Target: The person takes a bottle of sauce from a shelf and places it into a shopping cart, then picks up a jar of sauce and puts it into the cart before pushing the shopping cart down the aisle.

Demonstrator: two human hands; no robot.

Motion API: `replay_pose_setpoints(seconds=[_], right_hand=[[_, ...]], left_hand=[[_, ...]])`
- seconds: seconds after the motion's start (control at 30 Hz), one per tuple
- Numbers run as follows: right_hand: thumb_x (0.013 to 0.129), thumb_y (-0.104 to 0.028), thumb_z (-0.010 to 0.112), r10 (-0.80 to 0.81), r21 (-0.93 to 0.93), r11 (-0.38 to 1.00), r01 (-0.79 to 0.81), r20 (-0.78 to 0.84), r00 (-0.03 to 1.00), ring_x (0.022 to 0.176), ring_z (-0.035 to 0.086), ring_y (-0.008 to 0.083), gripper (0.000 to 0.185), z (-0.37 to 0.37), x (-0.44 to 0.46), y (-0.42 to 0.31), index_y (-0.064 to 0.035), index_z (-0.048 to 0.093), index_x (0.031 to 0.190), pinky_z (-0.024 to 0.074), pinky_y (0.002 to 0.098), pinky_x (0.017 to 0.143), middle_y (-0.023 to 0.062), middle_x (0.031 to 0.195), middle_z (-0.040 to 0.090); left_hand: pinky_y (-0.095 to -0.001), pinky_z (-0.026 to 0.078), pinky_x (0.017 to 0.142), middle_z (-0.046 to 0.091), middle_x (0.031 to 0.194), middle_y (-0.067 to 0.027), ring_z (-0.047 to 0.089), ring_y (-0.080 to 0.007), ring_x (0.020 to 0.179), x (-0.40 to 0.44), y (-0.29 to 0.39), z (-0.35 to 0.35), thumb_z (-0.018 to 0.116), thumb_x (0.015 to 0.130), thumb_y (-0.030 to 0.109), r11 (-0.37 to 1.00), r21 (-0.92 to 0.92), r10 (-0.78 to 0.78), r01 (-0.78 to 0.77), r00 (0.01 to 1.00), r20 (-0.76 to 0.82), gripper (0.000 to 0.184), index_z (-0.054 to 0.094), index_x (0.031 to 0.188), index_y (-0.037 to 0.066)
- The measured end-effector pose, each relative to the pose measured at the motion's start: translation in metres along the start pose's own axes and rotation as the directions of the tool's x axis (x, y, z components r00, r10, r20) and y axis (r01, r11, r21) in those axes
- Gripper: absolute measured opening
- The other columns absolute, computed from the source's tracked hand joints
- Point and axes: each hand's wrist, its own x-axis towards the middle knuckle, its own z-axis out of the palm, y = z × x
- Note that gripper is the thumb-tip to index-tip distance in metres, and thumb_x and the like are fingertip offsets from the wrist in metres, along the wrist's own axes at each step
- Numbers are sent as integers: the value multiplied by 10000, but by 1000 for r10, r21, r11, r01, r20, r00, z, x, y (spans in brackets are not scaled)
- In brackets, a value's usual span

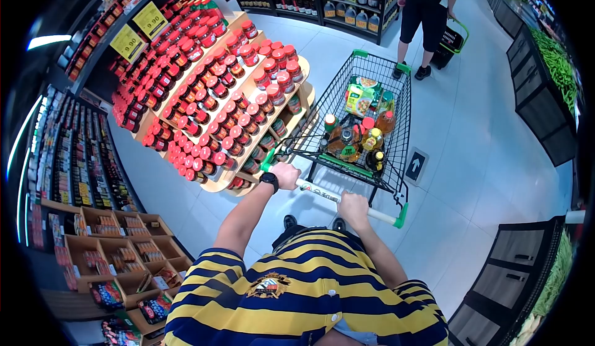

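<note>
Both hands grip the white handle [322, 191] of a black wire shopping cart [403, 116] with green corners. My left hand [286, 176], a dark watch on its wrist, is wrapped round the bar near its left end. Right of the bar's middle, my right hand [353, 208] is closed on it too. Inside the cart stand several bottles of sauce or oil, among them a yellow-capped bottle [372, 139] and an amber bottle [385, 121]. A green and yellow food packet [359, 100] lies toward the cart's far end.
A tiered wooden display of red-lidded jars [217, 88] stands close on the cart's left. Ahead, a person [424, 17] pulls a black basket [449, 45]. Vegetable stands [539, 85] line the right side. Wooden bins [118, 247] are at lower left, bottle shelves [347, 2] at the back.
</note>
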Motion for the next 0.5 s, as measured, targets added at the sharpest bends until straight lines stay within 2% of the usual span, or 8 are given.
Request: replay_pose_setpoints(seconds=[0.1,0.27,0.3,0.5], right_hand=[[701,-160,645,-18,-13,1000,18,12,1000,589,669,358,126,-1,2,10,-40,672,729,545,449,564,197,623,647],[701,-199,668,-23,-19,1000,24,39,999,606,669,367,155,-1,-1,18,-55,686,755,546,457,580,192,637,653],[702,-211,674,-13,-28,1000,15,45,999,615,670,369,166,0,-2,19,-58,690,765,547,459,590,192,645,656],[722,-238,669,-34,-68,997,42,106,994,636,676,359,180,-6,-1,34,-75,696,794,546,459,608,190,662,662]], left_hand=[[-460,546,679,692,769,-142,683,-334,749,3,8,-3,668,725,334,999,-5,-32,32,999,27,258,685,841,104],[-457,548,685,693,773,-144,683,-336,764,1,17,-3,672,739,384,999,-4,-37,37,999,21,306,688,839,95],[-465,536,640,662,692,-151,668,-347,686,-1,17,0,654,737,354,1000,-15,1,-1,999,-44,268,677,818,100],[-466,544,652,664,695,-151,674,-347,697,1,31,-3,644,740,345,998,-46,-43,41,998,-47,256,676,821,105]])
